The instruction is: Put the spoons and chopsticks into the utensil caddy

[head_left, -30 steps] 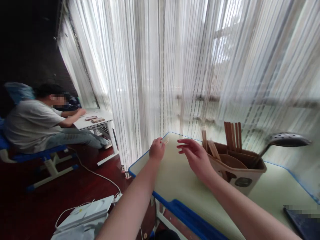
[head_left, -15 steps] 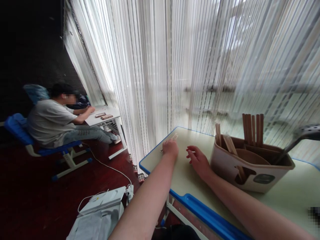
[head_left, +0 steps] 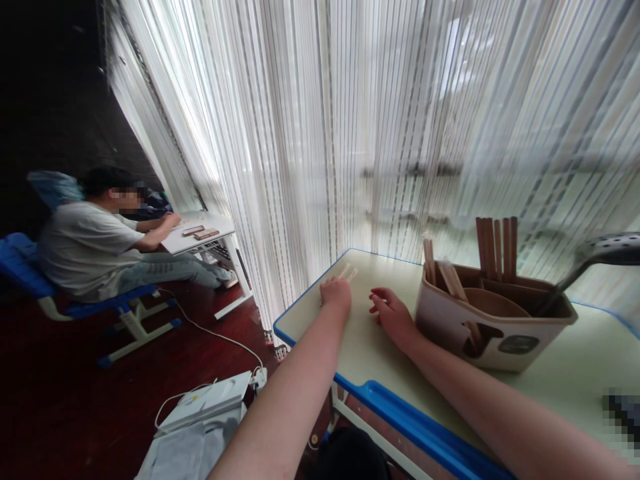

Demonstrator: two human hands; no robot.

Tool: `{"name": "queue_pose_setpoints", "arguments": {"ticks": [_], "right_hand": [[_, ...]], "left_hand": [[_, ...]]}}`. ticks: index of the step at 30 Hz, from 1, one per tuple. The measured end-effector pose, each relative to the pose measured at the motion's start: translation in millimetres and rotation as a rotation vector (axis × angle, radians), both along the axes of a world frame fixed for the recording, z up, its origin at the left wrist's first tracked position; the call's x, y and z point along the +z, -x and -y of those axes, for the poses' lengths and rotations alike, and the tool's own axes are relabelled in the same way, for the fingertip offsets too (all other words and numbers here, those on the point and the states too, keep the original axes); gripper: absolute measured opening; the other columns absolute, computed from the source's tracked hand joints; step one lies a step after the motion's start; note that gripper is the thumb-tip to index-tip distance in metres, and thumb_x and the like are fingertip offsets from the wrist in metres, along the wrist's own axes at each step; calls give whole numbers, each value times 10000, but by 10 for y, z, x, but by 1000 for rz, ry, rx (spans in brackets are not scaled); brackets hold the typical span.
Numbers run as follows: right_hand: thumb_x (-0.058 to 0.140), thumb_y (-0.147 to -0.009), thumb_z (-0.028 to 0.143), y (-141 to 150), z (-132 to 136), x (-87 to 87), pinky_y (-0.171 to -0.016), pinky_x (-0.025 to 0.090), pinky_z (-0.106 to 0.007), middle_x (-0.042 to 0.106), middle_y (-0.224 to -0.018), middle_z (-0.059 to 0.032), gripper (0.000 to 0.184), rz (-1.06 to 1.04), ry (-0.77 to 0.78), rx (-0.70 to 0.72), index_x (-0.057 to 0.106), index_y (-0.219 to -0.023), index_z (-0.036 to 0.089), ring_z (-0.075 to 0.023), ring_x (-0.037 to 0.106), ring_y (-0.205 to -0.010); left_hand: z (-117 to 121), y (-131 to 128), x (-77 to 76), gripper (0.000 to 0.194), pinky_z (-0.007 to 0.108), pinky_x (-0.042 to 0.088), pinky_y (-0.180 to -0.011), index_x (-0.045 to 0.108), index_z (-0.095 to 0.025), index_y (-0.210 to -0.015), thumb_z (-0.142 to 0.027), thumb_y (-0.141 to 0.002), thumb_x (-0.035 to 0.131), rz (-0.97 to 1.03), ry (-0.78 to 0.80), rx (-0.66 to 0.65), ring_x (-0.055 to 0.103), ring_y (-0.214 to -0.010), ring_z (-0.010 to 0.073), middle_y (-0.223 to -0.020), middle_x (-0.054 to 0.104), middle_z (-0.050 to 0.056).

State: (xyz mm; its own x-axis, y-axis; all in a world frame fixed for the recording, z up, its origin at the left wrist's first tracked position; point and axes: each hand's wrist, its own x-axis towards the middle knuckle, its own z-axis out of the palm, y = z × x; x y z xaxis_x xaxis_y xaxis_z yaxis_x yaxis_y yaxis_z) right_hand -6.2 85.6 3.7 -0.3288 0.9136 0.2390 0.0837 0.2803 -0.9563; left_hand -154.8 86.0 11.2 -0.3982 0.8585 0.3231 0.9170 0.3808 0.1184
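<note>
At the far left part of the cream table [head_left: 383, 267], my left hand [head_left: 336, 292] is closed on a pair of thin, pale chopsticks [head_left: 346, 271]. Their ends stick out past the knuckles, while the fingers are mostly hidden behind the back of the hand. My right hand [head_left: 393, 313] hovers over the table between the left hand and a utensil holder [head_left: 440, 333], with its fingers loosely bent, apart and holding nothing. The holder carries brown chopsticks [head_left: 496, 248], wrapped sticks [head_left: 453, 280], a round brown piece [head_left: 493, 303] and a dark perforated ladle [head_left: 565, 273].
A blue rim and pencil groove [head_left: 400, 420] edge the table. White string curtains [head_left: 390, 120] hang behind it. To the left a person [head_left: 95, 240] sits at a white desk [head_left: 200, 233]. White equipment [head_left: 205, 407] with cables stands at the lower left.
The view has turned slightly, moving the scene a little left and up. More of the chopsticks shows beyond my left hand. My right hand keeps nearly the same pose.
</note>
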Motion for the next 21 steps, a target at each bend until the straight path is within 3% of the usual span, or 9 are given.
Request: {"name": "queue_pose_setpoints", "arguments": {"ticks": [8, 11, 15, 18, 21], "right_hand": [[449, -781, 386, 17, -9, -6, -537, 441, -272, 621, -907, -49, 297, 19, -24, 7, 540, -981, 187, -152, 598, -649], [464, -769, 375, 29, 9, 40, -639, 457, -303, 633, -896, -49, 288, 18, -51, -7, 561, -962, 184, -169, 604, -711], [488, -753, 332, 44, 85, 172, -803, 439, -348, 647, -892, -68, 224, 48, -70, 12, 599, -872, 178, -203, 590, -857], [436, -799, 402, 37, 193, 358, -795, 457, -366, 606, -1022, -102, 374, -35, -27, -70, 522, -1082, 171, -205, 588, -874], [387, -833, 455, -18, 326, 629, -763, 479, -361, 533, -1149, -133, 513, -144, -99, -59, 354, -1266, 182, -191, 590, -867]], "left_hand": [[-22, -16, 16, 323, 367, 463, -778, 572, -118, -1050, -182, -855, 322, 41, 7, 0, 574, -925, 237, -1033, 582, 153], [28, -45, 57, 299, 331, 465, -779, 548, -139, -1059, -203, -862, 331, 43, -37, -8, 567, -934, 218, -1068, 563, 131], [105, -73, 78, 219, 292, 458, -799, 535, -157, -994, -170, -853, 368, 97, -325, -121, 558, -923, 185, -1029, 554, 103], [117, -72, 66, 188, 311, 466, -796, 506, -155, -966, -142, -862, 350, 131, -612, -292, 560, -885, 175, -951, 551, 91], [117, -75, 66, 167, 324, 487, -749, 470, -153, -988, -193, -888, 343, 161, -850, -395, 575, -854, 179, -908, 556, 94]]}}
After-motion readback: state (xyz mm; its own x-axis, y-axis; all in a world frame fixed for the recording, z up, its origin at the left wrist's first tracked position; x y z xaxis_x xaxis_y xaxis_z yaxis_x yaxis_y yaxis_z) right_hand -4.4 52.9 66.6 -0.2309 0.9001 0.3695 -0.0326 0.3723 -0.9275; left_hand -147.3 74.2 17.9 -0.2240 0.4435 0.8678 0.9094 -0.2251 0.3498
